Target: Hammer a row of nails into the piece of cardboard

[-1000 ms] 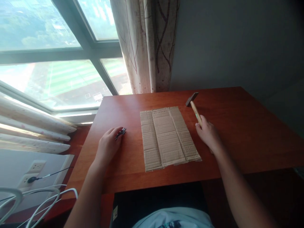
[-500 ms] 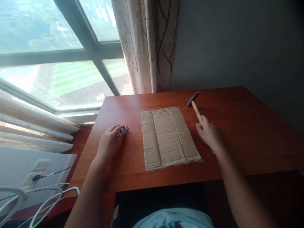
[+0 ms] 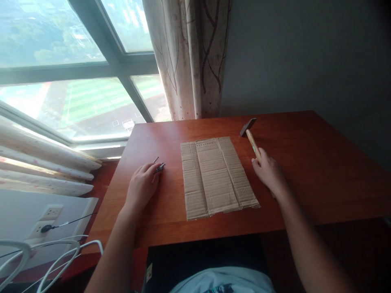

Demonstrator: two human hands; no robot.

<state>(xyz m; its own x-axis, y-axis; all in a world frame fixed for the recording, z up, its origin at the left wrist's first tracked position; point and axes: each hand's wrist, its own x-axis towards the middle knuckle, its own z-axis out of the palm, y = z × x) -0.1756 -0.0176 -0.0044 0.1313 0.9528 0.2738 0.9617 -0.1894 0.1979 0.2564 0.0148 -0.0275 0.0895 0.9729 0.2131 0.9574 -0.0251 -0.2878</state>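
Note:
At the left of the table, my left hand [image 3: 143, 181] rests with its fingers curled over a small bunch of metal nails [image 3: 160, 167]. One more nail [image 3: 156, 159] shows just beyond the fingertips; whether it is gripped or lies loose I cannot tell. A flat, creased cardboard sheet [image 3: 216, 179] lies between my hands, with a short row of dark dots near its far edge. My right hand [image 3: 269, 171] is closed around the wooden handle of a hammer [image 3: 253, 142], whose metal head points away from me, right of the cardboard's far corner.
The reddish-brown wooden table [image 3: 320, 171] reaches to the grey wall [image 3: 305, 57]. A window [image 3: 91, 101] with patterned curtains [image 3: 189, 61] stands behind and left. White cables [image 3: 70, 244] and a wall socket [image 3: 51, 213] are at the lower left.
My left fingers have shifted over the nails, covering more of the bunch, and one nail now stands apart beyond them. My right hand and the hammer are nearly unmoved.

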